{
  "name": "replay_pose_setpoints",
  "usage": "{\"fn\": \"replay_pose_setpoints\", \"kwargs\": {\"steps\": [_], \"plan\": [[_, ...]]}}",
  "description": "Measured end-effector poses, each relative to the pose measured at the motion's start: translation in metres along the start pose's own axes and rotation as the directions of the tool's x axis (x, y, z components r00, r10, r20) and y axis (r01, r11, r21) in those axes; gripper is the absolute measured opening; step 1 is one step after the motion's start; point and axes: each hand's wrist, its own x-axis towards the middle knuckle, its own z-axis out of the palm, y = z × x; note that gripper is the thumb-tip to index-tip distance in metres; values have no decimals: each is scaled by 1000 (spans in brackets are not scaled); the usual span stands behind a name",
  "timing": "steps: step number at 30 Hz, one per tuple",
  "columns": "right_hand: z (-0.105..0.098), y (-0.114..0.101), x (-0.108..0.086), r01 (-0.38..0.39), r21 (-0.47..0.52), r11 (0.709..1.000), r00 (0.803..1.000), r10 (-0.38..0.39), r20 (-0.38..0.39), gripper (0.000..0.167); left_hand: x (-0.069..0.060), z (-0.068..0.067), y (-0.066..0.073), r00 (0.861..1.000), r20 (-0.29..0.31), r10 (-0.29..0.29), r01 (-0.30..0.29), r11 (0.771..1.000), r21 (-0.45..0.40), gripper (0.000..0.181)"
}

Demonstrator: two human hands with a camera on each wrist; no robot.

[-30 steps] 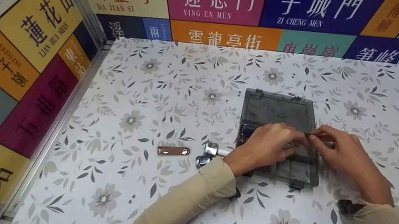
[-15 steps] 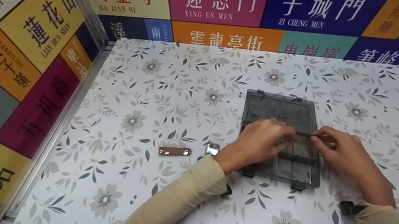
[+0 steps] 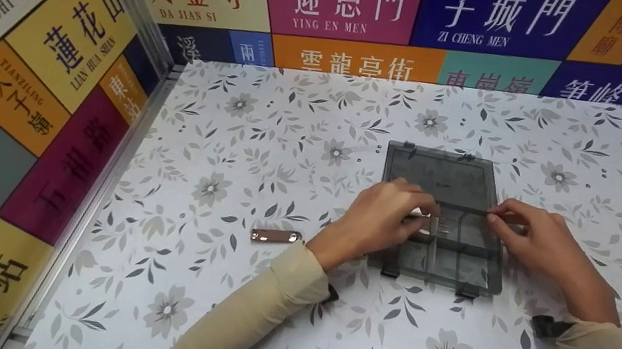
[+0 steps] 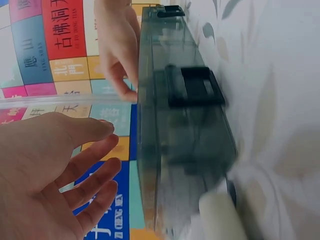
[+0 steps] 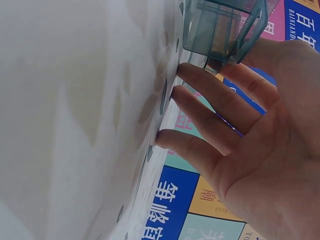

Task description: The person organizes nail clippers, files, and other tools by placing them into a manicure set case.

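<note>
A translucent grey plastic compartment box (image 3: pixel 441 179) lies on the table, with dividers in its near half. My left hand (image 3: pixel 383 214) hovers over the box's left side with fingers loosely bent. In the left wrist view that left hand (image 4: pixel 65 175) shows its thumb and fingers apart, with nothing between them. A small bright patch shows by its fingertips in the head view; what it is I cannot tell. My right hand (image 3: pixel 542 249) pinches the box's right edge with thumb and forefinger. In the right wrist view the right hand's (image 5: pixel 250 135) other fingertips rest against the table.
Left of my left wrist lies a small brown, metal-ended piece like a pocketknife (image 3: pixel 275 236). A white cylindrical thing (image 4: pixel 220 217) lies beside the box in the left wrist view. Two dark latches (image 3: pixel 466 289) stick out at the box's near edge. Printed panels (image 3: pixel 338 1) wall the table.
My left hand has drawn leftward across the box, uncovering more dividers. Its forearm now hides the shiny pieces seen earlier left of the box. The right hand keeps its pinch on the right edge.
</note>
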Motion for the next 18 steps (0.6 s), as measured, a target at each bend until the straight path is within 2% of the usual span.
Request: {"fn": "replay_pose_setpoints", "kwargs": {"steps": [7, 18], "plan": [[0, 0, 0, 2, -2, 1000, 1000, -2, -2, 22, -22, -12, -14, 999, -15, -48, 47, 999, -26, 15], [0, 0, 0, 1, 17, 1000, 1000, -1, 5, 21, -42, -20, -29, 997, -20, -76, 76, 997, -17, 17]]}}
